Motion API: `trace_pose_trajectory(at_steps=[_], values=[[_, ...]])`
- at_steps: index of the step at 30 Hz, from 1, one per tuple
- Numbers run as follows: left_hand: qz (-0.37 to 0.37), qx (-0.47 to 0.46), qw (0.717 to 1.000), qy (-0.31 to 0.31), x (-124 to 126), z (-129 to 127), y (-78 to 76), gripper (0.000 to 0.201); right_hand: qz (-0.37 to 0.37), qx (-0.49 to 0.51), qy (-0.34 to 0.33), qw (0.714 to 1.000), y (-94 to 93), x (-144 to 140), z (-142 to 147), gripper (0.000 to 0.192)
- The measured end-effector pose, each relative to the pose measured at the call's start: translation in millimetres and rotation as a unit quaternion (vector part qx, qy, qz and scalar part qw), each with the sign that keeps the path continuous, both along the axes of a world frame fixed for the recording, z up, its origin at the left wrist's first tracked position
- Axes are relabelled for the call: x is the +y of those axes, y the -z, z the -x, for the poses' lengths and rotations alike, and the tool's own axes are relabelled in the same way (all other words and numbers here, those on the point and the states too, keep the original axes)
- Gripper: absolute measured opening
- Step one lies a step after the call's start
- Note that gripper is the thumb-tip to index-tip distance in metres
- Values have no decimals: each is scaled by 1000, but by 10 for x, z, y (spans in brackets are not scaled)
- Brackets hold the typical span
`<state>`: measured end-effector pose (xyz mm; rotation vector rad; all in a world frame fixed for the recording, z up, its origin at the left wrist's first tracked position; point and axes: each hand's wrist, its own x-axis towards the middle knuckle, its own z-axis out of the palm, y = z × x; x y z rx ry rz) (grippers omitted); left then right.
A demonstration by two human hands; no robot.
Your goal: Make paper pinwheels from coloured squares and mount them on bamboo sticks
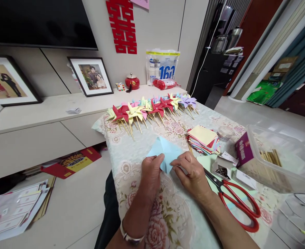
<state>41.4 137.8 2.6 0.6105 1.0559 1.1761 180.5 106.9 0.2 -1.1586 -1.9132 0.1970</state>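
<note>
Both hands pinch a light blue paper square [165,152] near the tabletop's [131,155] near edge: left hand [150,173], right hand [193,173], fingers closed on its corners. Creasing firmly along aligned edges should keep the fold neat.

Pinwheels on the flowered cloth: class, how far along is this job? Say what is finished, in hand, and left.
Done: a row of finished pinwheels lies on sticks. In hand: the left hand and right hand fold a light blue paper. Left: a stack of paper squares and sticks in the clear box.
</note>
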Motion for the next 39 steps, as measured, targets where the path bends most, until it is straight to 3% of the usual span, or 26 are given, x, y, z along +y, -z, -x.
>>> trace_pose_trajectory(at_steps=[11, 16, 23, 39], values=[[-23, -28, 999, 7, -21, -36, 84, 21, 67, 63, 1, 996, -8, -1, -10, 13], [-33, 31, 999, 15, -10, -31, 173, 23, 147, 121, 35, 981, -30, 7, 1, 16], [-51, 94, 993, 42, 2, -42, 232, 21, 204, 177, 77, 960, 13, 29, 10, 18], [-47, 25, 998, 39, -50, -83, 165, 18, 221, 196, 110, 949, 35, 57, 23, 19]])
